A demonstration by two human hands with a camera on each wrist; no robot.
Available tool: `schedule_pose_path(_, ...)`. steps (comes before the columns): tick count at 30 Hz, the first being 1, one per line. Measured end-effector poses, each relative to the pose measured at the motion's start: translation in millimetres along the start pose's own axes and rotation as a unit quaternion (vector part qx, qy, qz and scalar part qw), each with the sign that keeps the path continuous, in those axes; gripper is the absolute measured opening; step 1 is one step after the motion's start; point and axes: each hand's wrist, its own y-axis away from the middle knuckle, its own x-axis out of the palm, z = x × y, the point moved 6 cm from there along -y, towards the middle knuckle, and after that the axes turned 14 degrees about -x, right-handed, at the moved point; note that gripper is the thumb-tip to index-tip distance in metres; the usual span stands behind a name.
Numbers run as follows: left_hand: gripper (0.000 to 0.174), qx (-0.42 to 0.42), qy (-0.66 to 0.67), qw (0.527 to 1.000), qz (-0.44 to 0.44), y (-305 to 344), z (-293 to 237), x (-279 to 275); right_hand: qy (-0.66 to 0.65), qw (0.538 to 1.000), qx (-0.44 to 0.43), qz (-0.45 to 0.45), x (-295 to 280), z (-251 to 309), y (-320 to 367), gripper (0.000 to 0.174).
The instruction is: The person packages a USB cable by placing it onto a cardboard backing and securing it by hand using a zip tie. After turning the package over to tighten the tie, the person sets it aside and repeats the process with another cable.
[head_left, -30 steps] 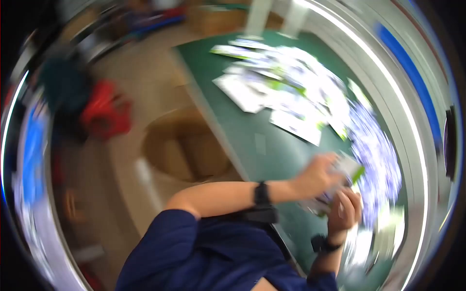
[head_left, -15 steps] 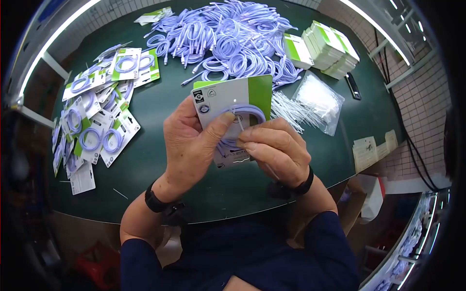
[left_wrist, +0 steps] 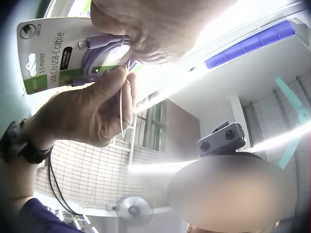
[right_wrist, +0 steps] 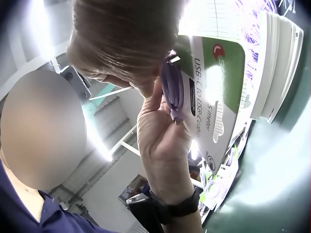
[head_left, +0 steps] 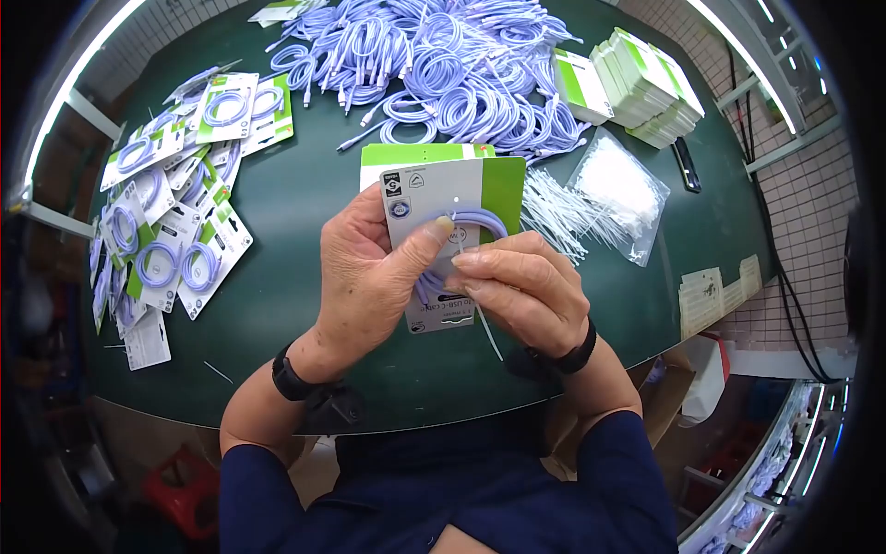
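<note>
My left hand (head_left: 365,272) holds a white and green printed card (head_left: 503,189) upright, its thumb pressing a coiled lilac USB cable (head_left: 480,220) against the card. Behind it, the top of another green and white card (head_left: 420,154) shows. With thumb and fingertips, my right hand (head_left: 535,294) pinches a thin white cable tie (head_left: 489,332) at the coil, its tail hanging below the fingers. The left wrist view shows the tie (left_wrist: 121,104) between the right fingers, with the cable's connector ends (left_wrist: 83,44) against the card. Part of the coil is hidden behind the fingers.
A big heap of lilac cables (head_left: 443,74) covers the table's far side. Cards with coiled cables (head_left: 159,263) lie piled at left. At right are stacked cards (head_left: 637,83), loose white ties (head_left: 558,212), a clear bag (head_left: 623,189) and a black cutter (head_left: 686,164).
The head view has swung from the table's side to face the cable heap. Since half a second ago, the right hand has shifted slightly and the tie's tail shows longer below it.
</note>
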Motion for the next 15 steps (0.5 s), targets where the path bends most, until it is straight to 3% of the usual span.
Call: schedule_pose_path(15, 0.032, -0.043, 0.066, 0.997, 0.024, -10.4, 19.9, -0.2, 0.021, 0.999, 0.030, 0.014, 7.1, -7.3, 16.2, 0.039)
